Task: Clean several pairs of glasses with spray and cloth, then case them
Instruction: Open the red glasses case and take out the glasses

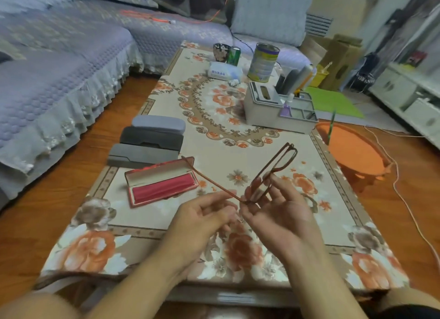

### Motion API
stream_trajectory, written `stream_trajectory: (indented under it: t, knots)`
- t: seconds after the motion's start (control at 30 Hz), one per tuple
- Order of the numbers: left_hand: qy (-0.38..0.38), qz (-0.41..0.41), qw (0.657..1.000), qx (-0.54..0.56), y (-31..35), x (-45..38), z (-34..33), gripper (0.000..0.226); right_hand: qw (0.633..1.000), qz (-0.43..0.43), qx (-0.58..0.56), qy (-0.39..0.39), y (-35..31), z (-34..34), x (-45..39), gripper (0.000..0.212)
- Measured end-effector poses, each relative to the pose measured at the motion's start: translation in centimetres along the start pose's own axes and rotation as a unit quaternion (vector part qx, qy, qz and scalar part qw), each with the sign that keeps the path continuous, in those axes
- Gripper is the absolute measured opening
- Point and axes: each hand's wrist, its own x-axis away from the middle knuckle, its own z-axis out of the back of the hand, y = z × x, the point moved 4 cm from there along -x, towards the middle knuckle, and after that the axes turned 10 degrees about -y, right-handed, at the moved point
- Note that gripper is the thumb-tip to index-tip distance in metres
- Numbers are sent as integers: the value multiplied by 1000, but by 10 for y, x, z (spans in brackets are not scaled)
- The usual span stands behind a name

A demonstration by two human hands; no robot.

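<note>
Reddish-brown thin-framed glasses hang in the right hand, fingers curled round one lens. Left hand pinches an unfolded temple arm. Tissue pack lettering is illegible.

Reddish-brown glasses. Open case, red lining, pale inner lid. Closed cases: light grey, dark charcoal, mid grey. Tabletop cream, orange-and-brown floral print, scrolled oval border. Orange basin. Sofa cover lavender, quilted. Lime-green mat.
</note>
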Motion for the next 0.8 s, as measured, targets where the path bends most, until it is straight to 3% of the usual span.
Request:
stream_trajectory:
  t: [0.1,0.23,0.33,0.4,0.47,0.5,0.57,0.63,0.73,0.8]
  knots:
    - [37,-25,999,12,0,3,0,21,1000,-12,-15,11,19,9,-4,6]
    - [103,-41,994,-9,6,6,8,22,999,-37,-4,-4,34,18,-2,4]
    - [117,-103,960,-233,28,10,27,17,979,-22,204,10,10,29,2,8]
    - [107,-178,892,-402,47,13,37,12,931,47,357,64,-23,40,2,14]
    - [81,-223,837,-493,54,14,44,14,845,112,518,77,-51,39,3,21]
    - [71,-226,828,-508,54,14,47,15,773,127,620,53,-57,32,4,21]
    - [51,-220,830,-510,54,13,52,19,589,113,799,-36,-50,18,0,21]
    - [23,-211,832,-514,54,13,55,26,448,111,882,-98,-35,11,-8,26]
    - [-9,-204,831,-517,54,15,58,15,318,166,922,-143,-19,10,-16,26]
    - [-20,-196,833,-517,54,18,61,13,265,173,932,-175,-9,9,-17,21]
